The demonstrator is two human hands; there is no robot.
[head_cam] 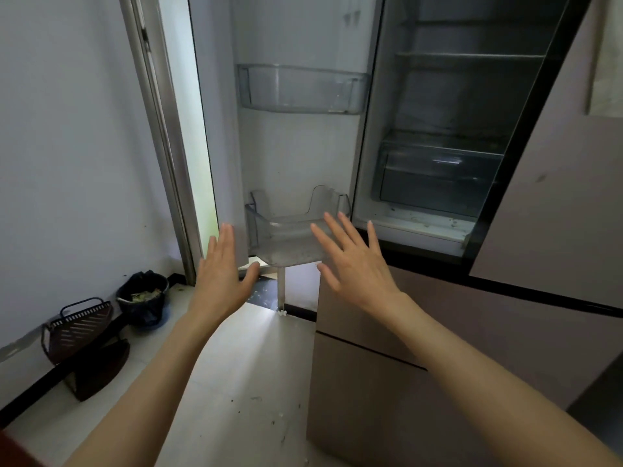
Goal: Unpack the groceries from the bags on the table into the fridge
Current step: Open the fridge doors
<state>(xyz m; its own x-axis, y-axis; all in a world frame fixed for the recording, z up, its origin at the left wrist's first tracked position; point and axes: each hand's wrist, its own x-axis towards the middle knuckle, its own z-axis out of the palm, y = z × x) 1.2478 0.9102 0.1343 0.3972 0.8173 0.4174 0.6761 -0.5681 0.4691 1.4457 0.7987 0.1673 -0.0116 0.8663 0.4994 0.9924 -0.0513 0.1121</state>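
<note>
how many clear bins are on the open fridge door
2: an upper door bin halfway up the door, and a lower door bin with a broken front, just beyond the fingertips. The door's top is cut off, so more may be hidden.

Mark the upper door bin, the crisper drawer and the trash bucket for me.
upper door bin (303, 91): head view, clear front wall.
crisper drawer (435, 183): head view, front panel.
trash bucket (143, 303): head view, black liner on its side.
</note>
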